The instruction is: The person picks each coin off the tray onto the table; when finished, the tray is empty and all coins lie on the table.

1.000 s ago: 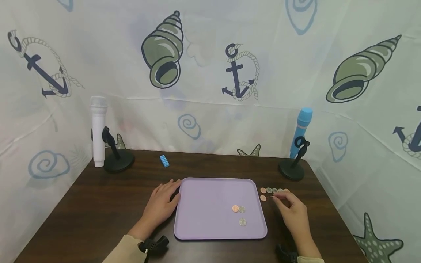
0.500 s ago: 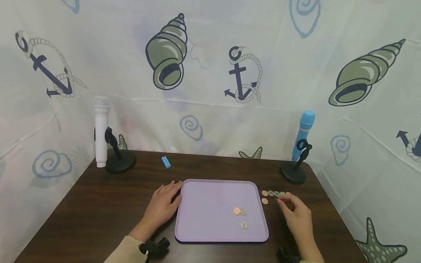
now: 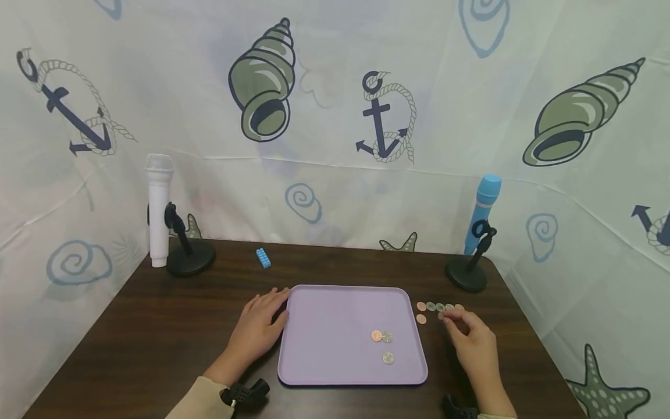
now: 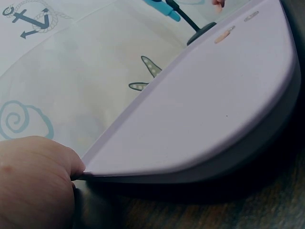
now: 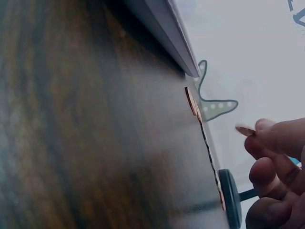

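A small coin [image 5: 245, 130] is pinched between the thumb and fingertips of the right hand [image 3: 473, 343], which is held just above the dark wooden table [image 3: 131, 331] with its remaining fingers curled under; in the right wrist view the coin is seen edge-on at the fingertips [image 5: 274, 136], raised off the wood. Just beyond that hand, a short row of coins [image 3: 439, 306] is laid out on the table, and one copper coin [image 3: 421, 319] lies by itself just inboard of the fingertips, between them and the lilac tray [image 3: 335, 308]. The tray is set between the two hands. Its left edge is touched by the left hand [image 3: 259, 329], which is laid flat on the table with the fingers relaxed and lightly spread, nothing being held; in the left wrist view the hand is seen pressed against the tray's rim. On the tray, towards the side nearer the right hand, three coins are seen: a copper one [image 3: 376, 336] touching a silver one [image 3: 387, 337], and another silver one [image 3: 388, 358] a little nearer the person. Well beyond the left hand a blue toy brick [image 3: 263, 258] and a white microphone [image 3: 159, 209] beside a black stand are found; beyond the right hand a blue microphone [image 3: 483, 212] is clipped in its stand
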`<action>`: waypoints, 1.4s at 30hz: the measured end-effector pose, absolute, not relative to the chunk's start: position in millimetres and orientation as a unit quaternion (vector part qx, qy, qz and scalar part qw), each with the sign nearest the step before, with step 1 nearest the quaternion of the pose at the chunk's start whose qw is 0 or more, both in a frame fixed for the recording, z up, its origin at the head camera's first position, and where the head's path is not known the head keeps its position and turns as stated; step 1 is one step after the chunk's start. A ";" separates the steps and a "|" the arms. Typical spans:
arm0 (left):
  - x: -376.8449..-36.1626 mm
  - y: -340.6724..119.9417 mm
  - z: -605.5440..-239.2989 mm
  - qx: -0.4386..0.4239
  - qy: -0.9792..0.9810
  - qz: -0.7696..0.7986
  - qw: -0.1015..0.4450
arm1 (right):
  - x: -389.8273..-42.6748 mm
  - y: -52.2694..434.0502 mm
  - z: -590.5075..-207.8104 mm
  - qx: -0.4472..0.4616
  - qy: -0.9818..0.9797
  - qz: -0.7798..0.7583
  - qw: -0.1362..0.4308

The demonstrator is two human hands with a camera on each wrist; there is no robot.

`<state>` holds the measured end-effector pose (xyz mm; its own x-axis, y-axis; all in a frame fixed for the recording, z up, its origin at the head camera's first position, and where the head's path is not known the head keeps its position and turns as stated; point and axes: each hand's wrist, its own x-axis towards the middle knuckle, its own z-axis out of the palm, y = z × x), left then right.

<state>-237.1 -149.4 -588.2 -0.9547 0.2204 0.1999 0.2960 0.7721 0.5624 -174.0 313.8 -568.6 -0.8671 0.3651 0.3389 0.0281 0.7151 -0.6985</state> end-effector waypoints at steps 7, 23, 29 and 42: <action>-237.4 -149.2 -588.0 -0.138 -0.939 -0.308 0.063 | -173.4 313.2 -567.7 -0.094 -0.911 0.335 0.221; -238.1 -149.9 -588.7 -0.139 -0.940 -0.304 0.064 | -172.2 316.1 -566.0 -0.103 -0.927 0.348 0.090; -238.3 -149.2 -588.6 -0.139 -0.940 -0.304 0.063 | -172.5 316.3 -567.9 -0.095 -0.930 0.343 0.092; -238.4 -149.7 -589.2 -0.141 -0.940 -0.303 0.066 | -172.6 311.3 -567.0 -0.057 -0.952 0.291 0.079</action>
